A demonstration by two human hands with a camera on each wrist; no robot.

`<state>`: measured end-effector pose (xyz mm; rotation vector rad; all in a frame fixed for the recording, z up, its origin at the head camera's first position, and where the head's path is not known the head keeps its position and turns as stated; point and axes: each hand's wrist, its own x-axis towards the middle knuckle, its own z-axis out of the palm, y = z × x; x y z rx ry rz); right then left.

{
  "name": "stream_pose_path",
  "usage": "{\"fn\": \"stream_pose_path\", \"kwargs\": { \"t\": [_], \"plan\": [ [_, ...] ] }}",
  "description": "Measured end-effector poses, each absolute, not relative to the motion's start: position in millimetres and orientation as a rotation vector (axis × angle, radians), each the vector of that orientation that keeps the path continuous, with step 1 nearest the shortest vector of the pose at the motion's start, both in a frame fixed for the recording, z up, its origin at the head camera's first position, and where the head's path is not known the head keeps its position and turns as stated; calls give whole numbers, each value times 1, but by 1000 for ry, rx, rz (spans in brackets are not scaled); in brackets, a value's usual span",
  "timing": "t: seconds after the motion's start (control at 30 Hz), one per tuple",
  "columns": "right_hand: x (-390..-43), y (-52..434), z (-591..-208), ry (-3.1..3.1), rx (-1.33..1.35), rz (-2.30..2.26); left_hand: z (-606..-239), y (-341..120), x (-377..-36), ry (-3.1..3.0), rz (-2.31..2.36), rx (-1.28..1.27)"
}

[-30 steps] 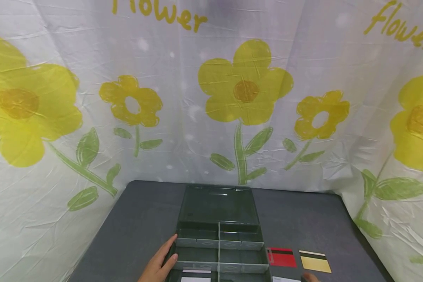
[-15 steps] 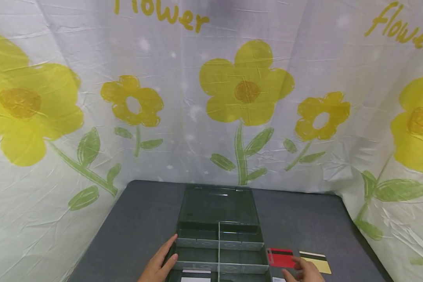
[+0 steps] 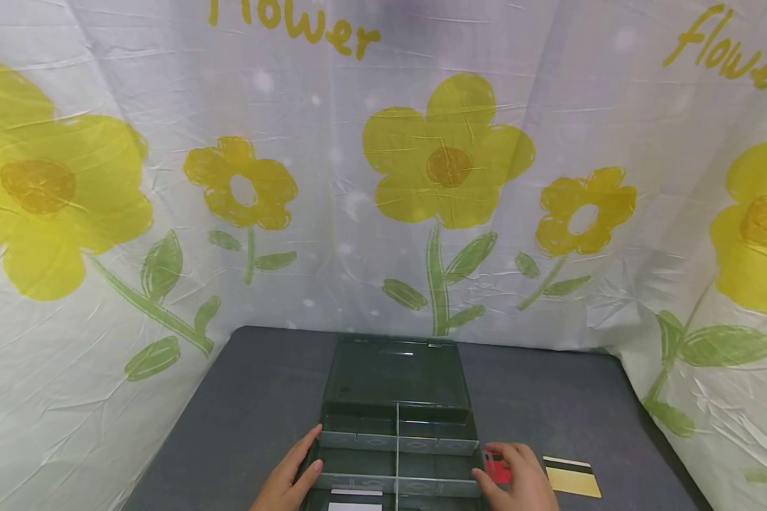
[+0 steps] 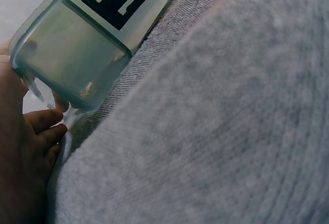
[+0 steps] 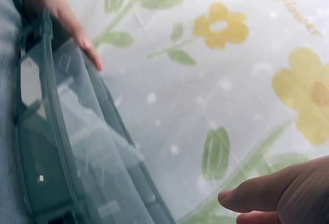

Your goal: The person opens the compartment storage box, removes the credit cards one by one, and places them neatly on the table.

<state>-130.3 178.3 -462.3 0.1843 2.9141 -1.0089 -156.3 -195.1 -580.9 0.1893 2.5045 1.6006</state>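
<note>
A dark green translucent plastic organizer box lies on the table with its lid folded back. My left hand grips its left side, thumb at the edge; in the left wrist view the lower fingers curl by the box's corner. My right hand is over a red card with a dark stripe, which it mostly covers. Its thumb reaches the box's right wall, and the fingertips lie at the card's far edge. The right wrist view shows the right thumb extended, with no object visible at it.
A yellow card with a black stripe lies on the dark table, right of the right hand. A white card sits in a near left compartment. Light dividers split the box. A flower-printed curtain hangs behind the table.
My right hand has come in from the lower right and moved left and up, over the red card to the box's right side. The left hand has stayed in place.
</note>
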Motion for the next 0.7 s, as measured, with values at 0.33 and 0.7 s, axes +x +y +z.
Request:
{"fn": "stream_pose_path", "kwargs": {
  "t": [0.33, 0.7],
  "plan": [
    [-136, 144, -457, 2898, -12, -1063, -576, -196, -153, 2463, 1632, 195],
    [-137, 109, -457, 2848, -298, -1089, -578, -196, -154, 2437, 1625, 181]
  ]
}}
